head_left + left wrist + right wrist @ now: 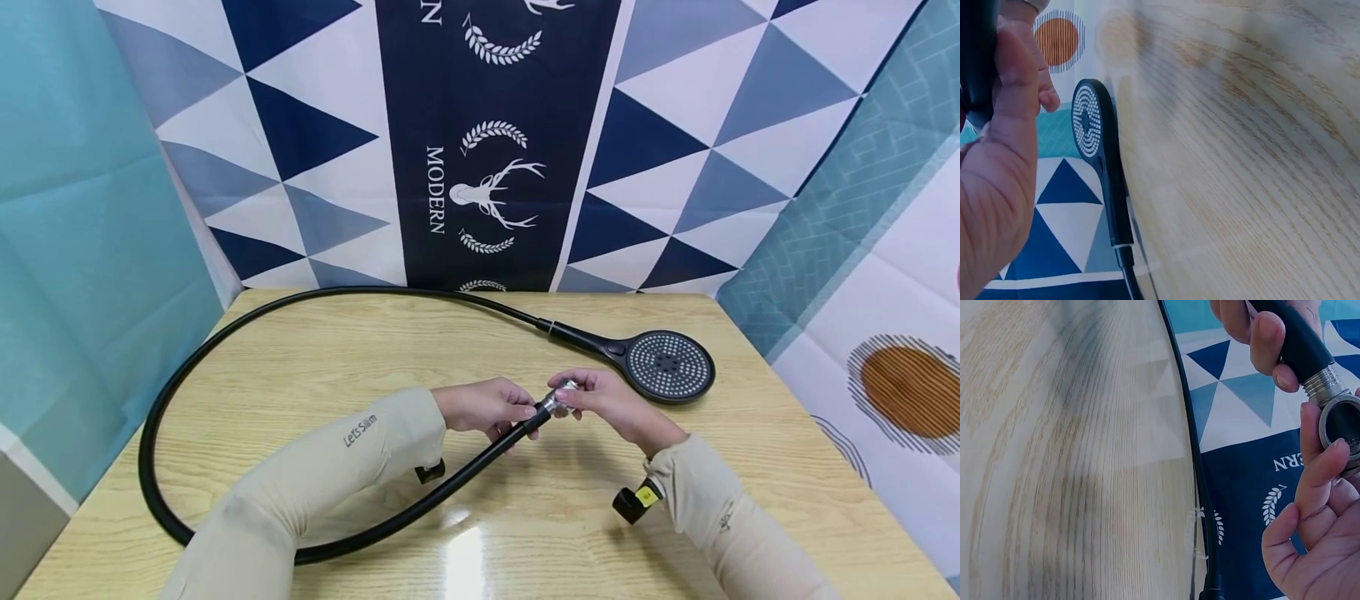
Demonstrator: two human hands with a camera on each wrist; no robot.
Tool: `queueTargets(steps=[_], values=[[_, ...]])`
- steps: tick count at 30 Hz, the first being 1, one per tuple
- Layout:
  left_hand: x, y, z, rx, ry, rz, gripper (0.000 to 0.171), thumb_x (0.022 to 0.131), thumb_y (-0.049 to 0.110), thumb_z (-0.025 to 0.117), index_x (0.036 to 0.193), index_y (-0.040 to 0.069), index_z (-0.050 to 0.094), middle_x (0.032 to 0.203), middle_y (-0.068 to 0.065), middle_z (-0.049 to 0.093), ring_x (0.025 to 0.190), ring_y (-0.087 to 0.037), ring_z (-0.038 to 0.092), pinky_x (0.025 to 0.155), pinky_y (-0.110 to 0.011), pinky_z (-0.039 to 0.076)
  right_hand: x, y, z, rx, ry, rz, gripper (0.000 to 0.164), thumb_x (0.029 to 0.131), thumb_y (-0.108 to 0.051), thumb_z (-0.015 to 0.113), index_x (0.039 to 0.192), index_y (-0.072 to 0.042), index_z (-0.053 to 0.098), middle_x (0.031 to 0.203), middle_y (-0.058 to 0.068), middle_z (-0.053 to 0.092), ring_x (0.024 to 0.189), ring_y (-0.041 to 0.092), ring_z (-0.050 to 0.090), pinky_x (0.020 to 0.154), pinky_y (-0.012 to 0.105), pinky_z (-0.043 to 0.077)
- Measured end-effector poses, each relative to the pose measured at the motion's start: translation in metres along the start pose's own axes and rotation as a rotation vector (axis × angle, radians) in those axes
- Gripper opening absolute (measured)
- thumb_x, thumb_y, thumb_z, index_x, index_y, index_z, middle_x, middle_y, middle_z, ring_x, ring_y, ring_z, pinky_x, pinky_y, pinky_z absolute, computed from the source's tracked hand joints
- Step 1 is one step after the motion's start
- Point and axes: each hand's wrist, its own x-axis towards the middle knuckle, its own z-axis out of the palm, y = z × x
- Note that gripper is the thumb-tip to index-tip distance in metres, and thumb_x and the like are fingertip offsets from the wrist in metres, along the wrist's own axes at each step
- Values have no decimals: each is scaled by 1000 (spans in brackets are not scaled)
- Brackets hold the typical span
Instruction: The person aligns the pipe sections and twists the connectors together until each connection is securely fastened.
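Observation:
My left hand (497, 408) grips the black end of a shower hose (480, 463) above the table's middle. In the right wrist view, silver threads (1324, 384) show between that black end and a round metal fitting (1330, 428). My right hand (603, 402) pinches this fitting with its fingertips, close against the left hand. The fitting's open ring faces the right wrist camera. From the hands the hose loops left and round the back to a black shower head (670, 367), which lies face up at the right with its pale nozzles showing.
A light wooden table (315, 350) carries everything. Patterned cloth (480, 150) hangs behind it, with teal cloth (90, 217) at the left. A black wrist camera (630, 505) hangs below the right sleeve.

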Motion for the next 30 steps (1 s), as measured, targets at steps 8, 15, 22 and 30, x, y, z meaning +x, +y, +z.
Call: queueTargets(steps=[8, 15, 22, 30], values=[[-2, 0, 2, 11, 67, -5, 21, 101, 11, 48, 106, -7, 59, 84, -3, 60, 56, -18, 59, 53, -27, 49, 1, -1, 2, -3, 6, -9, 42, 96, -10, 58, 120, 22, 46, 78, -8, 66, 67, 8, 54, 64, 25, 45], [-5, 5, 1, 32, 15, -17, 28, 103, 9, 43, 116, -11, 55, 90, -3, 64, 57, -17, 59, 55, -27, 49, 1, -1, 2, -3, 0, -13, 43, 96, -11, 59, 119, 22, 46, 78, -7, 66, 68, 9, 55, 64, 25, 45], [-4, 8, 0, 57, -4, -47, 29, 104, 10, 40, 121, -9, 54, 96, -6, 66, 60, -17, 59, 57, -27, 49, 0, -1, 2, -16, 14, -7, 41, 95, -10, 58, 120, 22, 47, 78, -6, 66, 68, 10, 55, 65, 26, 46], [-3, 5, 0, 70, 35, -24, 22, 102, 9, 46, 113, -5, 58, 90, -5, 63, 61, -21, 61, 56, -29, 51, 0, 0, 3, 3, -3, -20, 42, 96, -11, 58, 119, 22, 46, 80, -6, 67, 73, 7, 58, 64, 23, 46]])
